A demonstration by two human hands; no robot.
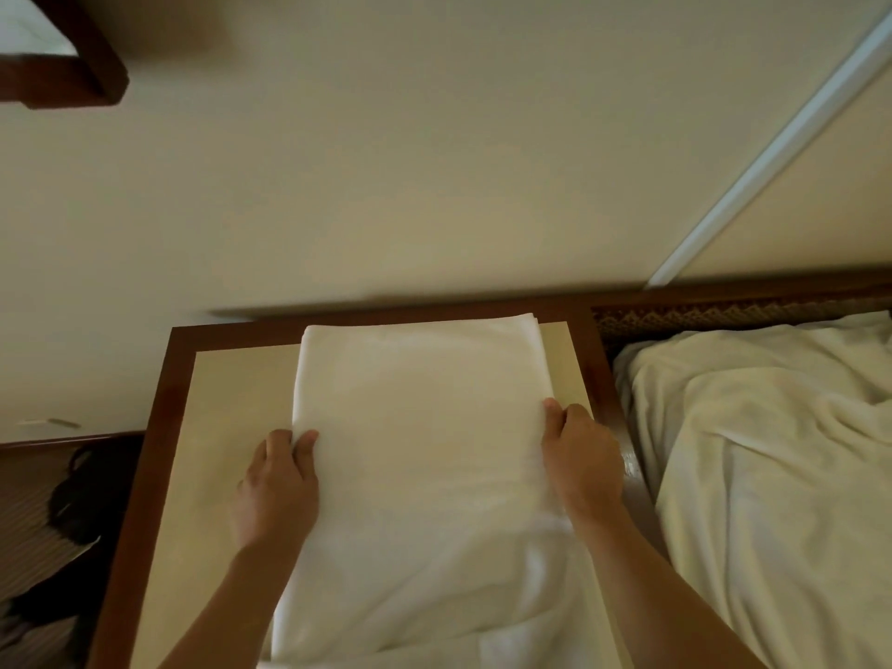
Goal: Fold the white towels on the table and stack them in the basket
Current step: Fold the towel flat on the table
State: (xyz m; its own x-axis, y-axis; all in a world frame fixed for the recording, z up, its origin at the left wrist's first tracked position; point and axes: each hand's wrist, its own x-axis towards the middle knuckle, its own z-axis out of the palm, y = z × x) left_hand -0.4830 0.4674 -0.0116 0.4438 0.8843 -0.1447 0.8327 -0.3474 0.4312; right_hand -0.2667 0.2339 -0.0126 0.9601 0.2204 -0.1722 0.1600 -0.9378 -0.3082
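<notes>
Both grips pinch the white towel [425, 427] at mid-frame, our left hand [277, 490] and right hand [581, 456] each curled on a side edge, we judge to square the next fold. It lies flat along the bench [227, 427]; no basket shows.

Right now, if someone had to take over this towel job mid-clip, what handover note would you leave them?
Left hand: pinches the left edge of the white towel.
Right hand: grips the towel's right edge.
Towel: lies lengthwise on the wooden-framed table, far end already layered, near end hanging off the front edge.
Done: the towel is partly folded into a long strip.
Left: fold it shorter, then place it in the basket, which is not in view. Rumpled white fabric lies to the right; whether it is towels cannot be told.
</notes>
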